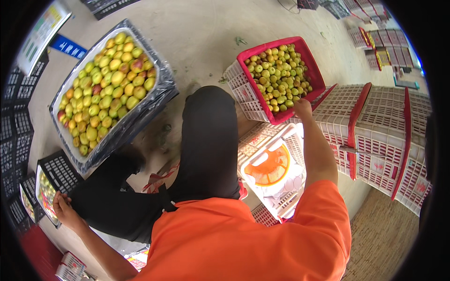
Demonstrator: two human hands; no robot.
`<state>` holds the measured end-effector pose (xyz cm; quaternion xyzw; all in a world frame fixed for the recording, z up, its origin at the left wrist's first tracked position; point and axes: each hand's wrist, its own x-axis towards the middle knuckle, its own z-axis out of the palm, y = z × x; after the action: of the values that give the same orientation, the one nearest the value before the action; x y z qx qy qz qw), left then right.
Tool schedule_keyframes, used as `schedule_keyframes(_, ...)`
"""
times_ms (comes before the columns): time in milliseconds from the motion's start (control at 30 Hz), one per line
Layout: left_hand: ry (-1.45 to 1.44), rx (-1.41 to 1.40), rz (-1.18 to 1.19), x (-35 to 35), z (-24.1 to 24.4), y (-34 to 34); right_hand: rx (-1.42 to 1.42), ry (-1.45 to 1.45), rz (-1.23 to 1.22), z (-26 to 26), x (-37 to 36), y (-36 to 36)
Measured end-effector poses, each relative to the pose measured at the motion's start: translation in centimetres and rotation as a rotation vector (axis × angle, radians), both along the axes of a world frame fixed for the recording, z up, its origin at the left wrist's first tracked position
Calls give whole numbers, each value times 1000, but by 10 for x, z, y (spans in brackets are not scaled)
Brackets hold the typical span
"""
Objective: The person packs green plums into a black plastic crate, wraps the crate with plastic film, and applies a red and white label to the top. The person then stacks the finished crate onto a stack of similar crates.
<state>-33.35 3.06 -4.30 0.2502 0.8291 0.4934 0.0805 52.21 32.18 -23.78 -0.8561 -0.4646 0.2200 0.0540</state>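
Note:
My right hand (303, 108) is at the near corner of a white plastic crate (242, 93) with a red lining (314, 75). Small yellow-green fruits (277, 73), which look like plums or jujubes, fill that crate. My fingertips there are hidden, so I cannot tell whether they hold a fruit. At the far left, my left hand (65, 210) is beside a black crate (61, 170) of fruit, its fingers half curled and apart, with nothing visible in them. A larger lined crate (165, 84) in front of me, to the left, is heaped with bigger yellow-green and reddish fruits (109, 84).
White crates with red rims (379, 130) line the right side. An orange plastic basket (270, 167) sits in a white crate (246, 168) by my right knee. Stacked black crates (15, 130) stand at the left. Scattered leaves (240, 40) lie on the concrete floor (204, 45).

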Motion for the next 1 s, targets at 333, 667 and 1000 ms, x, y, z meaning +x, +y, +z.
schedule_keyframes(333,178,-257,-26,-5,-9,25,95,-179,307,-25,-69,31)
schedule_keyframes(667,291,-407,-58,-6,-12,43,-19,-190,533,-19,-78,39)
schedule_keyframes(1000,304,-420,-85,-11,-14,44,-124,-107,561,-22,-92,21)
